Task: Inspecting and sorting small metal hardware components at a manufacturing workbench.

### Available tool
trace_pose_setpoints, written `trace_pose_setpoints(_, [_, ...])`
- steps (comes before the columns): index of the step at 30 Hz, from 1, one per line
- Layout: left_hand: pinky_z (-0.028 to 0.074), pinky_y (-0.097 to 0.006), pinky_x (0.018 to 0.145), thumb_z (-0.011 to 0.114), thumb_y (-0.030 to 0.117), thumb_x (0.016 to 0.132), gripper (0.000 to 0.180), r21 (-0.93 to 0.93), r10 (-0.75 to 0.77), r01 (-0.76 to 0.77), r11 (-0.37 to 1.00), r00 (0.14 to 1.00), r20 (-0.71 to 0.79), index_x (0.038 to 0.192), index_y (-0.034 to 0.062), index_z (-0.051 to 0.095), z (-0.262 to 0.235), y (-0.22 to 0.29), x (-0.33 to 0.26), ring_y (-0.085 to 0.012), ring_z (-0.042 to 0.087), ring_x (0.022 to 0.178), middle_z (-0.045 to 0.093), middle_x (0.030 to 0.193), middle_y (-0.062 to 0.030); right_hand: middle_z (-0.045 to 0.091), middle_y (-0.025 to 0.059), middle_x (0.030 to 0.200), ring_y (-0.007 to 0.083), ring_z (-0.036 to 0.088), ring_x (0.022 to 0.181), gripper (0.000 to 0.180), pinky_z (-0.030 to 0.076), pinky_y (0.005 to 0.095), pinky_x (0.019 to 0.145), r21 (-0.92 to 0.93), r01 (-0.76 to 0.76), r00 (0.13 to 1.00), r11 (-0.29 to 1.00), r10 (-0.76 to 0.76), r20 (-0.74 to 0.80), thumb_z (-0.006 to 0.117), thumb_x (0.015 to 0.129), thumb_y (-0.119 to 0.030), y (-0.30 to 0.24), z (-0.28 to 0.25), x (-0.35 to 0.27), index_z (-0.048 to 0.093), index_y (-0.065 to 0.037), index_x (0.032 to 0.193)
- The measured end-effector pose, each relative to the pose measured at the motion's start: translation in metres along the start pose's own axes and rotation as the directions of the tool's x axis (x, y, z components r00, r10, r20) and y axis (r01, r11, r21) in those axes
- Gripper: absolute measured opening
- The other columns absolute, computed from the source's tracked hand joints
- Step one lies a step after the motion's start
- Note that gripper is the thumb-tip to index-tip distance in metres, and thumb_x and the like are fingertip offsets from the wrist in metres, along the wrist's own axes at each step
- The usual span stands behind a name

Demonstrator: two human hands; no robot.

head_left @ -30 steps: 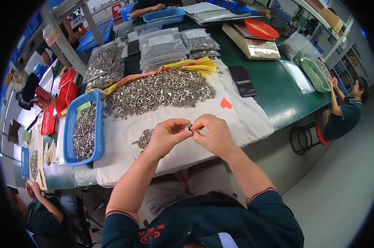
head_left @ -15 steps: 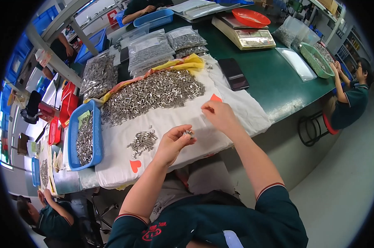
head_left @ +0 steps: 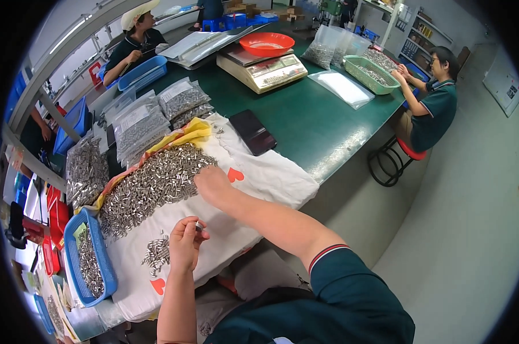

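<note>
A wide heap of small metal sleeves (head_left: 150, 180) lies on a white cloth (head_left: 276, 180) printed with red hearts. My right hand (head_left: 212, 186) reaches to the heap's right edge, its fingertips mostly hidden behind the hand. Nearer to me, my left hand (head_left: 188, 238) is raised above the cloth, closed around a few metal sleeves (head_left: 199, 226) that show between thumb and fingers. A smaller pile of sleeves (head_left: 156, 254) rests just left of that hand. At the left, a blue basket (head_left: 108, 272) contains more of them.
Filled plastic bags (head_left: 136, 126) stand behind the heap. A black phone (head_left: 252, 132) lies by the cloth. Farther back are a scale (head_left: 268, 74) bearing a red tray (head_left: 267, 43), and a green basket (head_left: 374, 83). One co-worker (head_left: 434, 109) sits at right, another (head_left: 136, 46) at far left.
The view has turned, so the table appears shifted left. My right hand has moved from above the cloth to the edge of the big heap. My left hand still holds sleeves.
</note>
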State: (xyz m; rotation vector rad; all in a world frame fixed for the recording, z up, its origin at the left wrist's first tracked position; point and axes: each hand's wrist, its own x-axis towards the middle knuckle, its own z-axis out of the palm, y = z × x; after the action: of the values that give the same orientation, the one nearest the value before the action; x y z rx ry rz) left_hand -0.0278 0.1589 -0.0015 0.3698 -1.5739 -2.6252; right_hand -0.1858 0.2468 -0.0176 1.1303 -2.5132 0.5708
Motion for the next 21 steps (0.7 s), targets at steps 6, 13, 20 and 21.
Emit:
trace_pose_setpoints(6, [0.049, -0.031, 0.07, 0.045, 0.008, 0.089, 0.023, 0.041, -0.045, 0.049, 0.998, 0.994, -0.096, 0.111, 0.0027, 0.048, 0.012, 0.011, 0.008, -0.0156, 0.058, 0.073, 0.057, 0.096, -0.0112, 0.06, 0.0116, 0.07, 0.025, 0.059, 0.073, 0.011, 0.046, 0.0355, 0.07, 0.004, 0.025, 1.0, 1.0, -0.025, 0.011, 0.051, 0.071, -0.009, -0.001, -0.012, -0.01, 0.061, -0.005, 0.072])
trace_pose_setpoints(13, [0.048, -0.031, 0.076, 0.044, 0.012, 0.09, 0.028, 0.085, -0.088, 0.091, 0.992, 0.995, -0.038, 0.114, -0.0007, 0.044, 0.039, 0.014, 0.045, -0.0168, 0.058, 0.078, 0.057, 0.099, -0.0119, 0.06, 0.0064, 0.072, 0.0134, 0.056, 0.063, 0.007, 0.044, 0.0267, 0.057, 0.65, -0.24, 0.961, 0.721, 0.271, 0.053, 0.054, 0.077, -0.007, 0.042, -0.059, -0.041, 0.058, -0.001, 0.078])
trace_pose_setpoints(20, [0.047, -0.032, 0.08, 0.038, 0.018, 0.093, 0.032, -0.161, -0.146, 0.163, 0.973, 0.983, 0.111, 0.118, -0.0014, 0.043, 0.065, 0.008, 0.074, -0.0192, 0.058, 0.085, 0.057, 0.098, -0.0115, 0.061, 0.0052, 0.072, 0.0101, 0.053, 0.063, 0.01, 0.043, 0.023, 0.059, 0.782, -0.44, 0.874, 0.442, 0.41, 0.26, 0.057, 0.077, -0.008, 0.056, -0.07, -0.063, 0.057, -0.001, 0.084])
trace_pose_setpoints(21, [0.047, -0.032, 0.081, 0.037, 0.019, 0.093, 0.033, -0.186, -0.147, 0.169, 0.968, 0.981, 0.123, 0.118, -0.0017, 0.042, 0.065, 0.007, 0.076, -0.0199, 0.059, 0.087, 0.057, 0.098, -0.0115, 0.061, 0.0051, 0.074, 0.0104, 0.054, 0.063, 0.01, 0.043, 0.0233, 0.06, 0.774, -0.456, 0.868, 0.44, 0.411, 0.279, 0.057, 0.078, -0.008, 0.058, -0.067, -0.064, 0.057, 0.0, 0.084])
